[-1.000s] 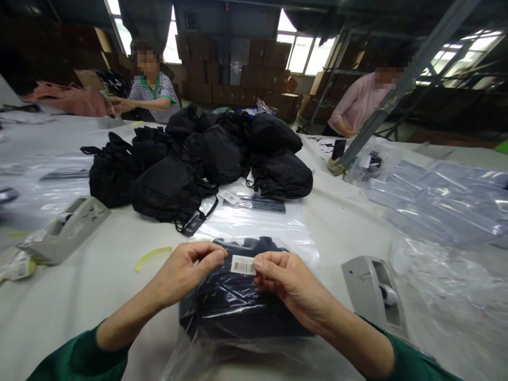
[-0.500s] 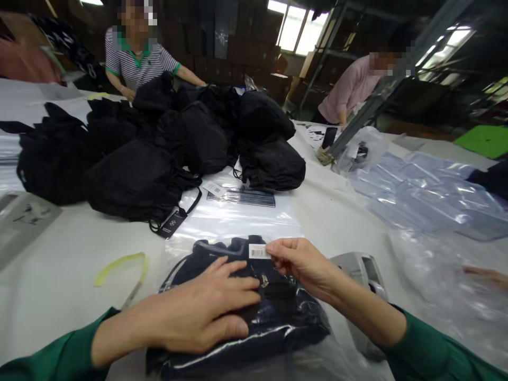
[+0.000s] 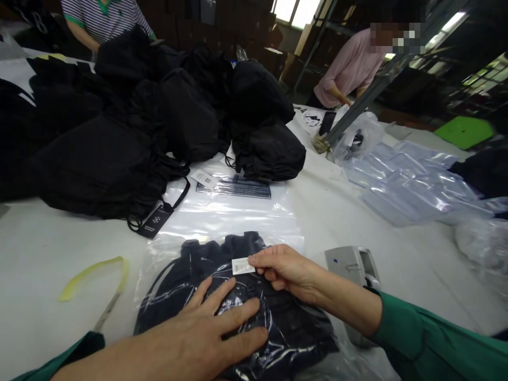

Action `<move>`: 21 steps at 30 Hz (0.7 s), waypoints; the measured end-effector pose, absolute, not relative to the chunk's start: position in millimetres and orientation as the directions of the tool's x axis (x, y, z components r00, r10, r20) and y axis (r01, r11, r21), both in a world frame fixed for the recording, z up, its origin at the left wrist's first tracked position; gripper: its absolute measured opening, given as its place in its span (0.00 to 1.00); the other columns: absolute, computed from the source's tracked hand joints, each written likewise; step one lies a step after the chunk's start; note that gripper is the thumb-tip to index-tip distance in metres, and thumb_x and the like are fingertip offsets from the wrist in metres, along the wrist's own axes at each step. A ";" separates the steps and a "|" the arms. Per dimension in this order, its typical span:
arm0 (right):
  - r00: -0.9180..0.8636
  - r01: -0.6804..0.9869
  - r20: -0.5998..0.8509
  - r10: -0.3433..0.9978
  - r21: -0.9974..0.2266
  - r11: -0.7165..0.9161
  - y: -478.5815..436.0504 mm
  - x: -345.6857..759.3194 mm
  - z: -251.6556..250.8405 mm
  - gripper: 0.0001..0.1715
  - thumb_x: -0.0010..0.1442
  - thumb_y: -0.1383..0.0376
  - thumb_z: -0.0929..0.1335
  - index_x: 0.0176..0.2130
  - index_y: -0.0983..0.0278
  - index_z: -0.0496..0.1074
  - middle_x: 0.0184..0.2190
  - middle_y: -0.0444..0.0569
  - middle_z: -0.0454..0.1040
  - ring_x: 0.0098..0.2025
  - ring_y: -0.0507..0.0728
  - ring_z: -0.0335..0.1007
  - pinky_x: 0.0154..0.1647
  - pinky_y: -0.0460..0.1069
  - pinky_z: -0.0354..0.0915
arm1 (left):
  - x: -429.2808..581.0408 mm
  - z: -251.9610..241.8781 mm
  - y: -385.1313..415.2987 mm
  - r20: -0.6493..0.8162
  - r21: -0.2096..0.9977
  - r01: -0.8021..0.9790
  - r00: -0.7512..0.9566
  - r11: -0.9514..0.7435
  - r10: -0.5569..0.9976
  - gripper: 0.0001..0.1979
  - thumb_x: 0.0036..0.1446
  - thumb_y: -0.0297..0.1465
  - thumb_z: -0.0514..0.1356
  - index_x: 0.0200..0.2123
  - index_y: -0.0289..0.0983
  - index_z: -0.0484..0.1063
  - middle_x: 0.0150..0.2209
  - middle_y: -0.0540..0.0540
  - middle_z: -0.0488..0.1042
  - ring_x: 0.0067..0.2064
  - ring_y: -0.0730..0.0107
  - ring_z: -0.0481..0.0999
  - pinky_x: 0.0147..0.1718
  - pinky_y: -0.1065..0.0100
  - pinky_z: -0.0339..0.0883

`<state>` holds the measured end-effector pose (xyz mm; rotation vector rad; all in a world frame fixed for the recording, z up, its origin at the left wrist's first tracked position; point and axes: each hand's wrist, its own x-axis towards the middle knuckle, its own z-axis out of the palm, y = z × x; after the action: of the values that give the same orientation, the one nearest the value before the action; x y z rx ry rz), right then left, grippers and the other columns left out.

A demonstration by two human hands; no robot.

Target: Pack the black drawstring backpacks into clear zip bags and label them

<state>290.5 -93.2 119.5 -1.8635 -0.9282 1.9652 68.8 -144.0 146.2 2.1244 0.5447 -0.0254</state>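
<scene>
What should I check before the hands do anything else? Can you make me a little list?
1. White label in the grip of the right hand: ok, pinched at one end.
2. Left hand on the clear bag: ok, spread out on top of it.
3. Dark item inside the bag: ok, it shows through the plastic.
4. White label stuck down flat: cannot tell; one end is covered by the right hand.
5. Small print on the label readable: not ok, too tiny here.
6. Yellow strip out of the way: ok, it lies off to the left, apart from the bag.
</scene>
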 end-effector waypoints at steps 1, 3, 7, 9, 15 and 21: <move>-0.121 0.237 -0.791 0.599 -0.609 -0.757 -92.5 289.4 118.1 0.14 0.51 0.64 0.72 0.19 0.66 0.67 0.12 0.37 0.57 0.15 0.44 0.46 0.13 0.41 0.41 | 67.1 143.8 -144.5 -0.211 0.787 0.383 0.904 -0.483 0.373 0.34 0.63 0.36 0.58 0.67 0.58 0.46 0.69 0.48 0.50 0.68 0.35 0.43 0.60 0.29 0.41; -0.096 0.257 -0.797 0.597 -0.599 -0.758 -91.4 287.4 115.5 0.15 0.52 0.65 0.72 0.19 0.66 0.67 0.12 0.37 0.57 0.15 0.44 0.46 0.13 0.41 0.41 | 64.8 140.2 -145.5 -0.192 0.792 0.372 0.905 -0.484 0.380 0.32 0.63 0.36 0.56 0.67 0.57 0.47 0.69 0.48 0.50 0.69 0.36 0.44 0.61 0.31 0.42; -0.052 0.291 -0.804 0.592 -0.579 -0.761 -91.6 285.3 111.7 0.16 0.54 0.66 0.70 0.19 0.66 0.67 0.11 0.37 0.57 0.14 0.44 0.47 0.12 0.41 0.41 | 64.0 137.8 -147.5 -0.177 0.780 0.374 0.901 -0.501 0.396 0.30 0.65 0.34 0.54 0.67 0.56 0.49 0.69 0.48 0.52 0.69 0.40 0.45 0.63 0.34 0.43; -0.044 0.309 -0.804 0.593 -0.575 -0.757 -92.3 285.0 110.4 0.16 0.54 0.66 0.71 0.18 0.66 0.67 0.11 0.37 0.58 0.13 0.44 0.47 0.12 0.41 0.41 | 64.2 138.4 -148.7 -0.172 0.778 0.375 0.899 -0.505 0.402 0.29 0.65 0.34 0.53 0.67 0.56 0.49 0.69 0.48 0.53 0.69 0.40 0.46 0.63 0.34 0.43; -0.033 0.354 -0.790 0.612 -0.582 -0.732 -92.8 284.5 106.0 0.14 0.52 0.65 0.70 0.18 0.65 0.68 0.13 0.39 0.63 0.13 0.44 0.48 0.11 0.41 0.39 | 65.5 146.0 -146.5 -0.158 0.767 0.367 0.903 -0.526 0.399 0.29 0.64 0.37 0.55 0.66 0.56 0.51 0.68 0.49 0.55 0.68 0.42 0.50 0.63 0.38 0.49; -0.033 0.402 -0.748 0.663 -0.617 -0.676 -92.1 284.1 103.4 0.16 0.50 0.63 0.71 0.17 0.64 0.67 0.10 0.37 0.59 0.12 0.44 0.46 0.11 0.42 0.40 | 68.7 123.5 -124.9 -0.187 0.648 0.570 0.762 -0.505 0.619 0.31 0.65 0.46 0.49 0.68 0.47 0.49 0.69 0.45 0.51 0.69 0.46 0.48 0.64 0.42 0.48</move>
<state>284.1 -92.1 103.4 -2.0217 -1.1409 1.7801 68.7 -124.9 123.5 2.2344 0.8839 0.0887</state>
